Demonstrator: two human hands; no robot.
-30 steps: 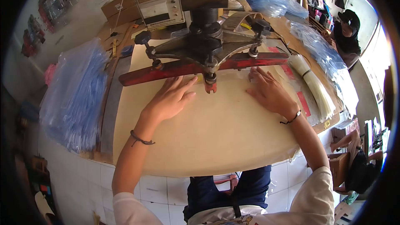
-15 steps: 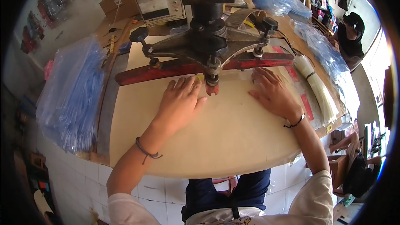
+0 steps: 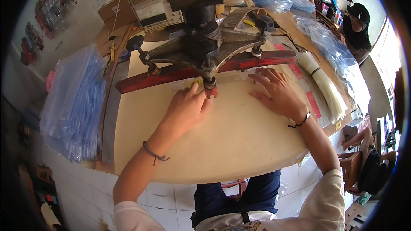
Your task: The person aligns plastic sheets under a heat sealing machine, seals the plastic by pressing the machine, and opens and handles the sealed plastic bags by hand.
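A heavy press head point(image 3: 201, 51) with black knobs hangs over a cream-coloured sheet point(image 3: 214, 145) on the table. Its long red bar point(image 3: 171, 76) crosses above the sheet. Just in front of this bar's left half, my left hand point(image 3: 182, 107) rests with fingers slightly bent, by a clear plastic piece with a yellow mark point(image 3: 196, 80). A short red notched tab point(image 3: 211, 92) is close to its fingertips. My right hand point(image 3: 278, 94) lies palm down with spread fingers, at clear plastic point(image 3: 246, 75) near the bar's right half.
Stacked bluish clear plastic sheets point(image 3: 75, 107) lie at the left. A tied bundle of pale strips point(image 3: 321, 83) and more plastic sheets point(image 3: 329, 42) are at the right. Behind stand a control box point(image 3: 152, 2) and a cardboard box point(image 3: 115, 13). Another person point(image 3: 357, 28) is at far right.
The view has shifted slightly, so the press appears farther left. My left fingers have bent more by the plastic. My right hand stays spread near the bar.
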